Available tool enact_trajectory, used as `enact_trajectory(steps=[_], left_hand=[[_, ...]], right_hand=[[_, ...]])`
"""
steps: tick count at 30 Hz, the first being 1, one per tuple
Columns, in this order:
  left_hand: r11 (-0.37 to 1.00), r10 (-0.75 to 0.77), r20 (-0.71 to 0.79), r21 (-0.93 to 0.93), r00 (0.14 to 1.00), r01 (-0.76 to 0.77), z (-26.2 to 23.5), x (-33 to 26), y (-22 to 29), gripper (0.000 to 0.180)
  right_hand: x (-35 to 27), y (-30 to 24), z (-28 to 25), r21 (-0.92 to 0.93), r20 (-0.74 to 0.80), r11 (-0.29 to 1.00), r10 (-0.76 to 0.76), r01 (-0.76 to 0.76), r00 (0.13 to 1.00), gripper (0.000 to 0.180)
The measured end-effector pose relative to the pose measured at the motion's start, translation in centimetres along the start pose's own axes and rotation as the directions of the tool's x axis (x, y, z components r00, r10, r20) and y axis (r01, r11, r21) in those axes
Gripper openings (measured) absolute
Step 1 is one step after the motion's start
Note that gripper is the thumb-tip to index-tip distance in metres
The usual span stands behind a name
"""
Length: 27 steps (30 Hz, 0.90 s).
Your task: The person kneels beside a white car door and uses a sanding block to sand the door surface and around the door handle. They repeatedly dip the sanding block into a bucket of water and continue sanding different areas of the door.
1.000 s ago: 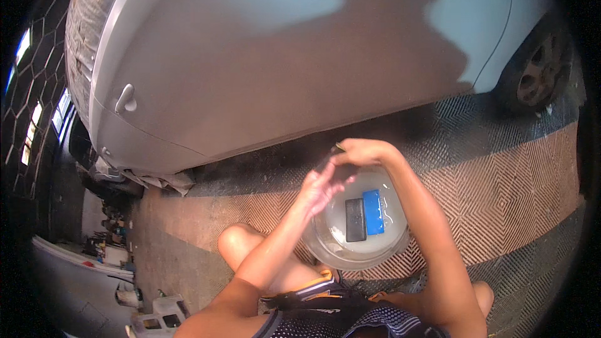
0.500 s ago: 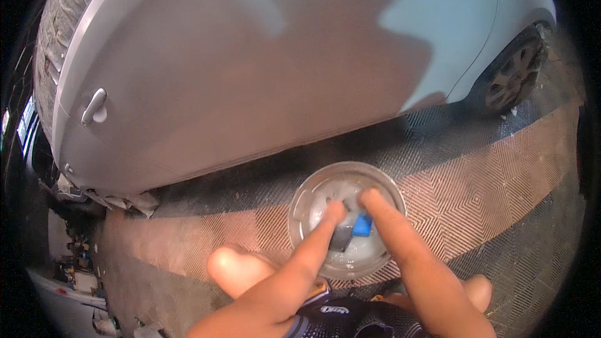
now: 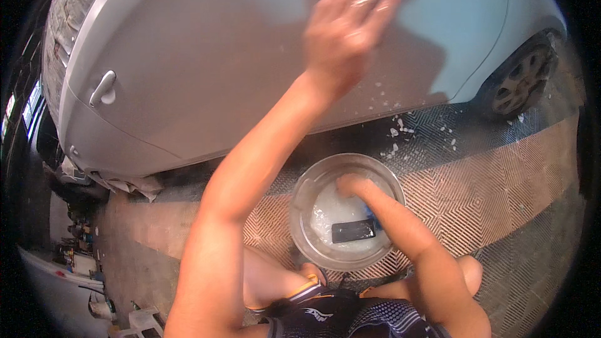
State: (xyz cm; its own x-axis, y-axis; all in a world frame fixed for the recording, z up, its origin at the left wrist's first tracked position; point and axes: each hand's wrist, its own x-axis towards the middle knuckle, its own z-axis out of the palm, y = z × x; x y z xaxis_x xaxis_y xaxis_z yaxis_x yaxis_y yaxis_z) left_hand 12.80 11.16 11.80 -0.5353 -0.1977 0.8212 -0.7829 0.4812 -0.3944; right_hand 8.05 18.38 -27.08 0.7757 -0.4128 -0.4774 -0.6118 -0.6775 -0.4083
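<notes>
My left hand (image 3: 350, 28) is raised before the grey car door (image 3: 206, 81), its wet fingers stretched out and slightly apart. A dark patch shows by the fingertips; whether it is a shadow or a thing is unclear. My right hand (image 3: 352, 185) is down in a round metal basin (image 3: 299, 238) of cloudy whitish water (image 3: 325, 203). Its fingers are hidden there, so their grip cannot be made out. A black rectangular block (image 3: 352, 231) lies in the water toward the near side. Beside it, a blue piece (image 3: 370, 213) is mostly covered by my right forearm.
White splashes (image 3: 394, 131) show between the basin and the car. A wheel (image 3: 521, 81) is at the right, a door handle (image 3: 102, 89) at the left. The floor is patterned tile (image 3: 451, 206). Assorted items (image 3: 81, 256) stand at the far left. My knees flank the basin.
My left hand has left the basin and risen to the door. White splashes have appeared below the door. The black block has turned level, and my right hand has shifted slightly left.
</notes>
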Motion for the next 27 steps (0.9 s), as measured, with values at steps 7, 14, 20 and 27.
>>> enact_trajectory(steps=[7, 14, 20, 27], left_hand=[[0.991, 0.1, 0.211, 0.065, 0.972, -0.116, 2.6, -2.6, -5.7, 0.074], [0.737, -0.387, -0.115, 0.557, 0.915, 0.382, -9.3, -16.8, -12.5, 0.094], [0.779, -0.031, 0.453, 0.569, 0.891, -0.263, 15.7, -11.1, 7.7, 0.097], [0.92, 0.003, 0.666, 0.291, 0.746, -0.263, 1.0, -26.8, -4.2, 0.083]], right_hand=[[-5.2, 0.3, -4.3, -0.035, 0.055, 0.998, 0.052, -0.05, 0.997, 0.038], [-5.3, -1.5, -4.9, 0.106, -0.053, 0.994, -0.018, 0.023, 0.998, 0.037], [-2.5, 0.5, -3.4, -0.011, -0.101, 0.997, -0.08, 0.08, 0.992, 0.03], [-3.9, 0.2, -5.2, 0.152, -0.04, 0.988, -0.03, 0.036, 0.999, 0.033]])
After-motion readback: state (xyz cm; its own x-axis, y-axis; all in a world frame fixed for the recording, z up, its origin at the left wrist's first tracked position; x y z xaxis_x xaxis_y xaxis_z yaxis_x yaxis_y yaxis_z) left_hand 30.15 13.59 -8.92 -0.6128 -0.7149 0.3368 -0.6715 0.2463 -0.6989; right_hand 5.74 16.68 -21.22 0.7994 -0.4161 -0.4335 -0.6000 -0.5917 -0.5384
